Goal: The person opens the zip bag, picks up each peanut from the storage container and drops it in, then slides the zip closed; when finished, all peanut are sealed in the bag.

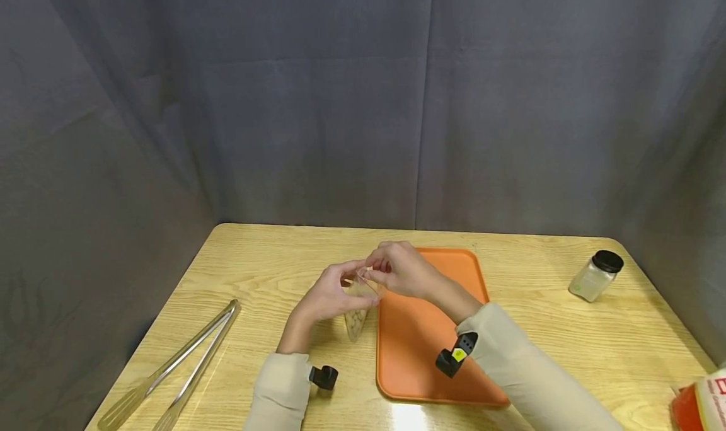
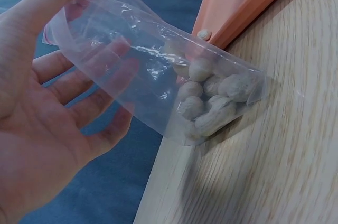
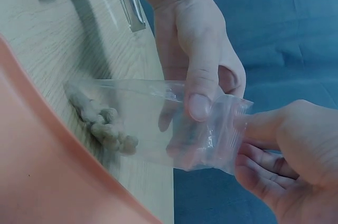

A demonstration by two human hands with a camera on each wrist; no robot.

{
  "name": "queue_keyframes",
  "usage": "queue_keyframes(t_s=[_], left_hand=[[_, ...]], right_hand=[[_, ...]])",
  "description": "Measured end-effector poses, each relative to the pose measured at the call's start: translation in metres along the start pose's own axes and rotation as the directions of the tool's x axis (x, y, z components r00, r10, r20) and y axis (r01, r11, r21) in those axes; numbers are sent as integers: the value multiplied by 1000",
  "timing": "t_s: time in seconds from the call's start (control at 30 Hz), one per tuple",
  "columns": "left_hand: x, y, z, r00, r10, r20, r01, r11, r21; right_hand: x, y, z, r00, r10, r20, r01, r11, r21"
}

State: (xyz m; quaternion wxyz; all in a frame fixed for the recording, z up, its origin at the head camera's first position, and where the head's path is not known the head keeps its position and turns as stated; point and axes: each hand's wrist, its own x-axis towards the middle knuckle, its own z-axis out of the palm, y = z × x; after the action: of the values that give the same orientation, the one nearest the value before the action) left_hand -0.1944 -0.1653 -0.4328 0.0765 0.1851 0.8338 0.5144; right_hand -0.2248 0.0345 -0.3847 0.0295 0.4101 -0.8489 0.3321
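Observation:
A clear zip bag (image 1: 356, 322) with several unshelled peanuts (image 2: 215, 115) in its bottom stands upright at the left edge of the orange tray (image 1: 420, 349). My left hand (image 1: 329, 295) holds the bag's upper part from the left, thumb on one side and fingers on the other. At the top edge, my right hand (image 1: 404, 270) pinches the plastic by the zip strip. Seen from the right wrist, the peanuts lie bunched in the lower corner of the bag, close over the wood table (image 3: 58, 39).
Steel tongs (image 1: 193, 362) lie spread at the table's left. A black-lidded jar (image 1: 597, 276) stands at the right, and a red-and-white package (image 1: 700, 402) shows at the lower right corner. A grey curtain (image 1: 317, 116) hangs behind the table.

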Motion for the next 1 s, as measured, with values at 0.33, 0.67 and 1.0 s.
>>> queue_keyframes(t_s=[0.33,0.67,1.0], left_hand=[[1,0,0,999,30,20,-30,1000,-10],[1,1,-1,1000,14,16,-14,1000,6],[-1,1,2,1000,4,14,-4,1000,13]], right_hand=[[4,15,-17,993,104,-56,-105,994,-17],[7,71,2,931,363,44,-354,924,-145],[-1,91,29,832,550,68,-532,828,-180]])
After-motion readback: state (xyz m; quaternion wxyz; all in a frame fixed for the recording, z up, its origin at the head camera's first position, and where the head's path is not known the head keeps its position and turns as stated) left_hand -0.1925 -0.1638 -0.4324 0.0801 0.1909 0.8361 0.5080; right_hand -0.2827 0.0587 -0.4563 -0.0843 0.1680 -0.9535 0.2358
